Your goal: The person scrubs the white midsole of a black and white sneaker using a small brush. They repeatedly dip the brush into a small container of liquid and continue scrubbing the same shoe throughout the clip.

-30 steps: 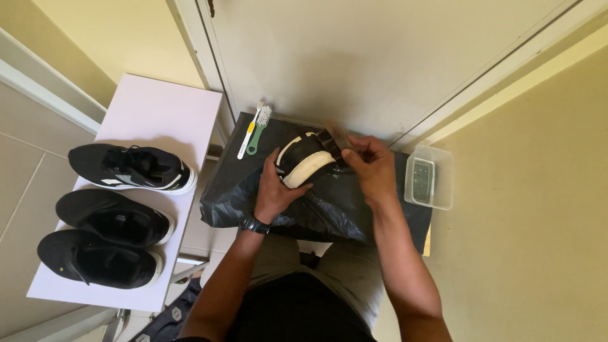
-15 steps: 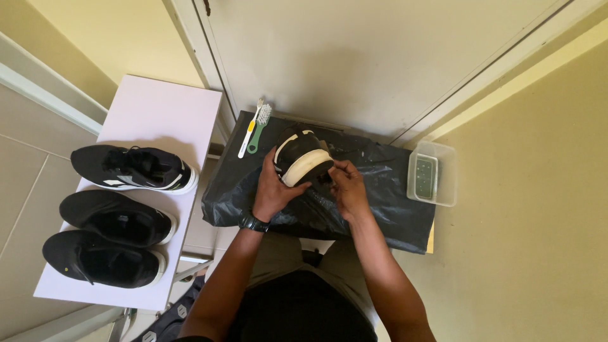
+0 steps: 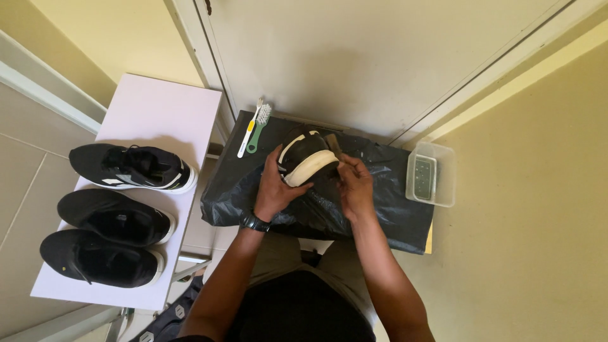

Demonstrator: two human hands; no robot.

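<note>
Nearest the camera, both forearms reach forward over a black plastic sheet spread on a low surface. The left hand, a dark watch on its wrist, has its fingers closed around the black shoe, gripping it from the left and beneath. The right hand sits just right of the shoe, fingers curled at its side near a small brush; whether they actually pinch the brush I cannot tell. The shoe is lifted above the sheet, its pale sole edge turned toward the person, long axis running roughly left to right, tilted. Farther off lie two toothbrushes, a clear container to the right, and three black shoes on a white bench to the left
</note>
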